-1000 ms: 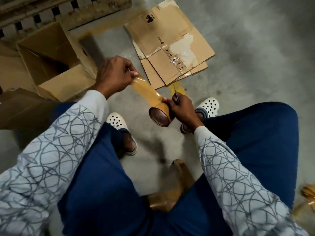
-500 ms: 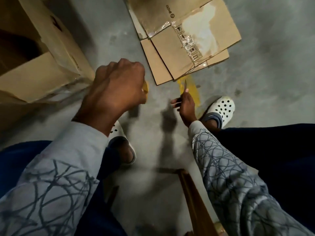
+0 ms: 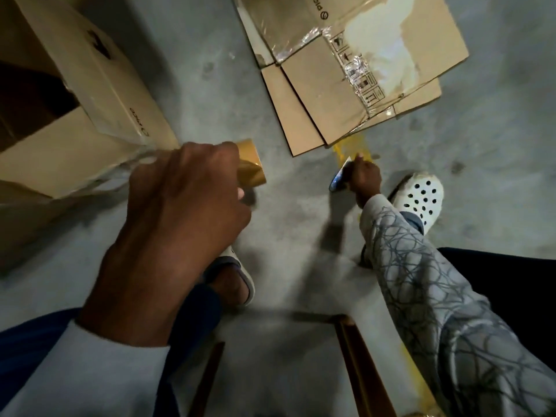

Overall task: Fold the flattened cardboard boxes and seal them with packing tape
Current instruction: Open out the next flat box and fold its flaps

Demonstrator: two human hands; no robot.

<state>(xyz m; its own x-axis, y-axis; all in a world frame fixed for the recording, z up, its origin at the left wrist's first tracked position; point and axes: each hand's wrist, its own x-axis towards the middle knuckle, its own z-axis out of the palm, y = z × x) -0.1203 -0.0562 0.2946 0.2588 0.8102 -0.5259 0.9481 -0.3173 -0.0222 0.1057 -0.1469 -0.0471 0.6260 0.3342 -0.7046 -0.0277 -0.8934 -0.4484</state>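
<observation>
The grey concrete floor (image 3: pixel 496 176) fills most of the view. On it, at the upper left, stands an opened cardboard box (image 3: pixel 99 94); its dark inside faces to the left and one printed side is turned toward the person. At the upper middle and right lie the flattened cardboard boxes (image 3: pixel 313 94), two or more sheets one over the other, flat on the floor and well apart from the opened box. The top sheet carries shiny remains of old clear tape, a torn pale patch and small printed handling signs.

The left hand (image 3: pixel 180 212) is near the camera, so it looks very big. It is above the floor between the opened box and the flat sheets. Its fingers are curled tightly around the roll of brown packing tape (image 3: pixel 251 167), and only the front part of the roll shows past the knuckles.

The right arm in a grey patterned sleeve (image 3: pixel 427 296) reaches down to the floor. The right hand (image 3: pixel 365 179) is low, just beside the near corner of the flat sheets, and its fingers are closed around a small cutter (image 3: pixel 338 180) with a bluish body. Next to it there is a yellow patch (image 3: pixel 350 147) on the floor; what it is I cannot tell.

A white clog (image 3: pixel 421 197) with holes stands right of this hand.
</observation>
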